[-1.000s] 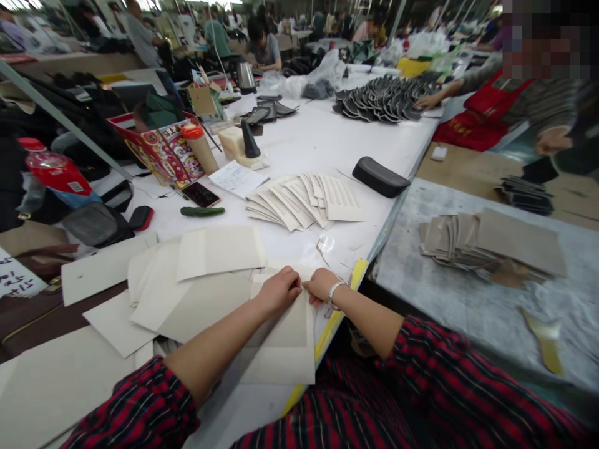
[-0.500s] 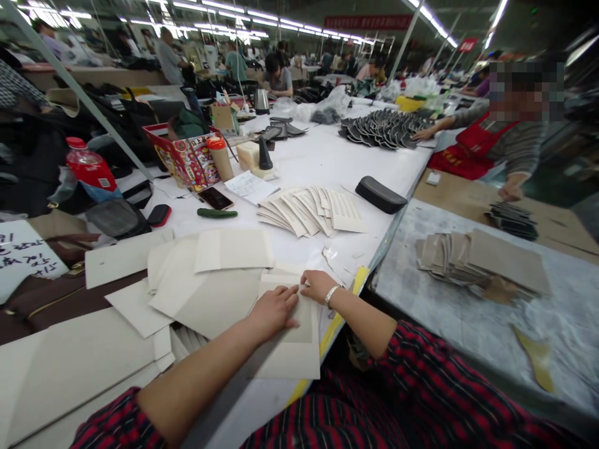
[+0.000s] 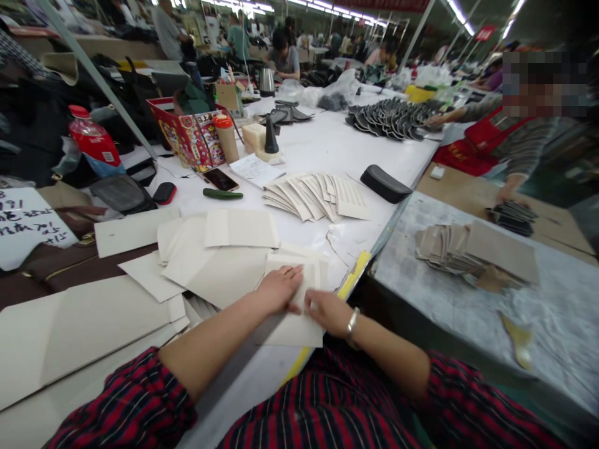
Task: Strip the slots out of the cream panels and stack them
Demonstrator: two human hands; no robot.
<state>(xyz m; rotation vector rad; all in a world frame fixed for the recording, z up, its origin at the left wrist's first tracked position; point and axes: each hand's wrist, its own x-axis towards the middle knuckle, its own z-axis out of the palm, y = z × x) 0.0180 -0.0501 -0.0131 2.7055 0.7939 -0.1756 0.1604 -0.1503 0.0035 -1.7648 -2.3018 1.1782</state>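
Observation:
My left hand (image 3: pixel 282 290) lies flat on a cream sheet-like panel (image 3: pixel 292 333) at the table's near edge, its fingers stretched out and pressing down. Close beside it, my right hand (image 3: pixel 330 313) is bent over the panel's right side with thumb and fingertips drawn together. Whatever sits in that pinch is hidden by the fingers. A smaller cream piece (image 3: pixel 310 274) lies on top of the panel, partly under my left hand. More cream panels (image 3: pixel 219 274) overlap just to the left.
Fanned cream pieces (image 3: pixel 318 196) lie farther back, near a black case (image 3: pixel 385 184). A cucumber (image 3: pixel 223 194), a phone (image 3: pixel 221 179) and an orange-lidded bottle (image 3: pixel 226 138) stand left of them. Across a gap, a grey table (image 3: pixel 393 249) bears stacked panels (image 3: pixel 500 249); a co-worker (image 3: pixel 491 134) handles dark pieces.
My right hand has slid toward me along the panel's right side. My left hand stays pressed on the panel. The view has tilted down a little.

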